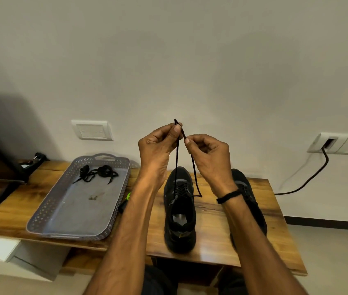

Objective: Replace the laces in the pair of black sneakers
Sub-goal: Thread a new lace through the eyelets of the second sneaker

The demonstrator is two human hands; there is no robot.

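- Risk, uneven ends: the two strands of the lace [176, 162] are held up together above the near sneaker [179, 222]. If one side is drawn harder, unequal lengths are likely to be left for tying.
- Risk, slip: only a thin cord is pinched. With a loosened pinch, a strand could drop, and it could be pulled back out through an upper eyelet.
- Risk, slack: a bend of the right strand is seen standing out at the sneaker's right side, so a snag there is possible.
- Left hand [158, 143]: the fingers [176, 128] are pressed together on the lace near its top, and a short tip is left showing above them.
- Right hand [209, 150]: the fingers [187, 141] are pinched on the other strand, just below and to the right.
- Lace position: it is threaded through the near sneaker on the surface [215, 231] and rises to both hands.
- Second sneaker [254, 201]: it is placed to the right and partly hidden by the right forearm.
- Tray [70, 233]: it is placed to the left, with loose black laces [96, 173] lying at its far end.
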